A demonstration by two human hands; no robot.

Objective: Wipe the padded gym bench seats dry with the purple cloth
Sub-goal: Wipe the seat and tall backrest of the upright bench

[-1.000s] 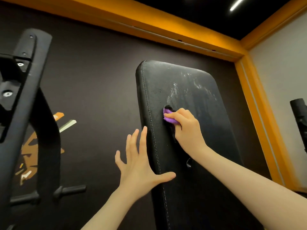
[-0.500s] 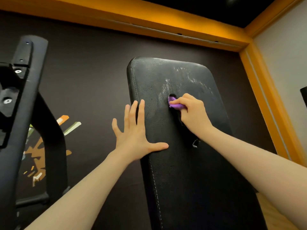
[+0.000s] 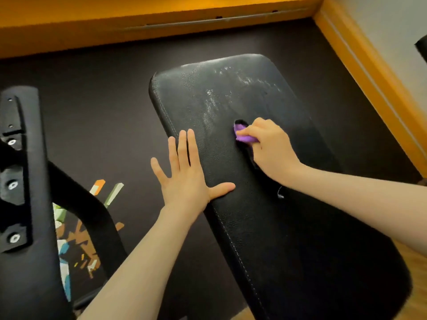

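A black padded bench back (image 3: 265,215) slants up through the middle of the view, with whitish wet streaks near its top. My right hand (image 3: 269,146) grips a bunched purple cloth (image 3: 242,134) and presses it against the pad's middle; most of the cloth is hidden under the fingers. My left hand (image 3: 187,174) lies flat on the pad's left edge, fingers straight and spread, thumb pointing right.
A black machine frame (image 3: 23,204) with bolts stands at the left. Behind the bench is a dark wall (image 3: 92,112) with a coloured graphic, bordered by orange trim (image 3: 161,24) along the top and right. A dark padded piece (image 3: 421,48) shows at the far right edge.
The camera has tilted down, so the bench sits lower in view. My right hand with the cloth has slid slightly right on the pad. My left hand stays flat on the left edge.
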